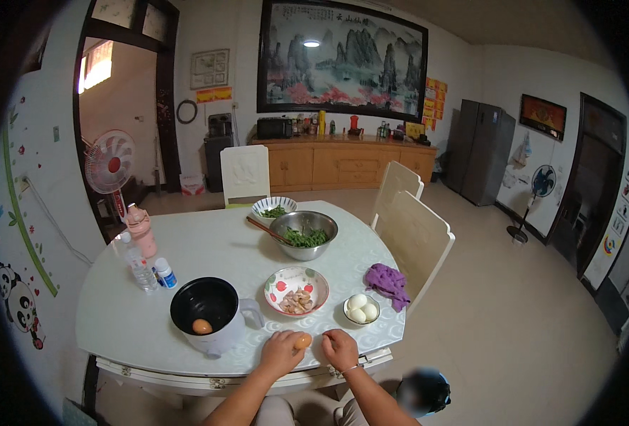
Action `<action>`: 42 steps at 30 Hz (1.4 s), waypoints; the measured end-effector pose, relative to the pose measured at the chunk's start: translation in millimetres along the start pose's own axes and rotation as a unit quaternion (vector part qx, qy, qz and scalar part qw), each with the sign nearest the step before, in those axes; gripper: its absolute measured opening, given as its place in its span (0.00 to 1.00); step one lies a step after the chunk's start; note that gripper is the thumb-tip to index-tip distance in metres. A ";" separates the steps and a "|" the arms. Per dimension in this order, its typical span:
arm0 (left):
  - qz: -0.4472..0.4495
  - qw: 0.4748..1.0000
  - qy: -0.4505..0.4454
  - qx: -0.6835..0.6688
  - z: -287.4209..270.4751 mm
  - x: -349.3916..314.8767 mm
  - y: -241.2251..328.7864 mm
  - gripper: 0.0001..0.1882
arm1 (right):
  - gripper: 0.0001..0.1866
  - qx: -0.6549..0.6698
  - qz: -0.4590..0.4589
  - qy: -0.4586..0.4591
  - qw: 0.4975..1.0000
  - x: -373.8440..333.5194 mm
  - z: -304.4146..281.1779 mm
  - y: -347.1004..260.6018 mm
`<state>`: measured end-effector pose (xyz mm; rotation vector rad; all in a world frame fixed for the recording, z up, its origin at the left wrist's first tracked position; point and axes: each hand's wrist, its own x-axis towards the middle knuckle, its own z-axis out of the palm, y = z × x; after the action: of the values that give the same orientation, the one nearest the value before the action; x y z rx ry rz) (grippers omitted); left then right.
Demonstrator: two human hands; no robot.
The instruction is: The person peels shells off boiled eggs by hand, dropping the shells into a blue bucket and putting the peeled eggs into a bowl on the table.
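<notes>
My left hand (281, 353) is closed round a brown egg (303, 341) near the table's front edge. Just to its right, my right hand (340, 349) has its fingers curled in; whether anything is in them is hidden. Beyond the hands stands a floral bowl (277, 284) with tan and pinkish pieces (297, 301) that look like eggshell. A small bowl (360, 324) at the right holds three peeled white eggs (357, 305). On the left, one brown egg (202, 326) lies inside a white electric pot (222, 341) with a black interior and a grey handle.
Farther back are a steel bowl (321, 250) of chopped greens with chopsticks and a striped bowl (260, 204). A purple cloth (388, 285) lies at the right edge. Bottles (140, 270) stand at the left. White chairs (421, 241) and a bin (425, 392) flank the table.
</notes>
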<state>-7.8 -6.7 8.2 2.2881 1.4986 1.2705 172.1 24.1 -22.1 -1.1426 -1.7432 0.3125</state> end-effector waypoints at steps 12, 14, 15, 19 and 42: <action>-0.110 0.985 -0.129 0.039 1.3 9.0 -2.1 0.26 | 0.07 0.014 -0.014 0.022 1.000 -1.6 1.5 3.0; -0.088 0.987 -0.123 0.046 -1.2 10.3 3.0 0.27 | 0.06 0.005 -0.009 0.024 1.000 -2.8 3.7 6.6; -0.078 0.985 -0.149 0.047 -2.6 11.3 0.6 0.27 | 0.06 0.001 -0.008 0.020 1.000 -3.9 4.8 7.0; -0.041 0.997 -0.033 -0.051 -8.2 13.2 22.9 0.26 | 0.06 0.013 -0.010 0.020 1.000 -2.3 0.6 2.7; -0.104 0.966 -0.186 -0.146 0.1 17.9 2.1 0.25 | 0.05 0.078 0.044 0.012 0.996 2.2 -5.7 -0.6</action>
<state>-3.5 6.7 19.5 1.9809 1.2832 0.8745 176.4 23.9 -17.7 -1.1066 -1.6208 0.4776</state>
